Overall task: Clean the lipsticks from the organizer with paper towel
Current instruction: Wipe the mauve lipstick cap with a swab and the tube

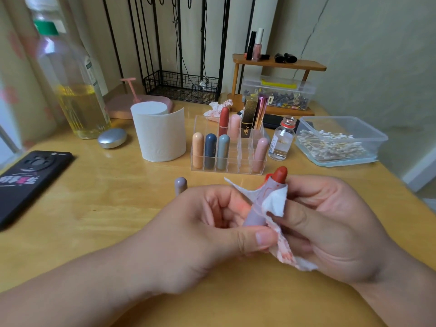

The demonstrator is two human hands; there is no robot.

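Note:
My left hand (207, 230) grips the lilac body of an uncapped lipstick (256, 213) whose red tip points up and away. My right hand (330, 223) pinches a red-stained piece of paper towel (277, 204) wrapped against the lipstick's upper body. Its lilac cap (181, 185) stands on the table just left of my hands. Behind them the clear organizer (238, 166) holds several capped lipsticks in peach, navy, grey-blue, red and pink. A paper towel roll (160, 135) stands left of the organizer.
A black phone (30, 180) lies at the left edge, near a silver compact (112, 138) and an oil bottle (77, 90). A small glass bottle (282, 140) and a tub of cotton swabs (337, 142) sit to the right. A crumpled stained tissue (218, 108) lies behind the organizer.

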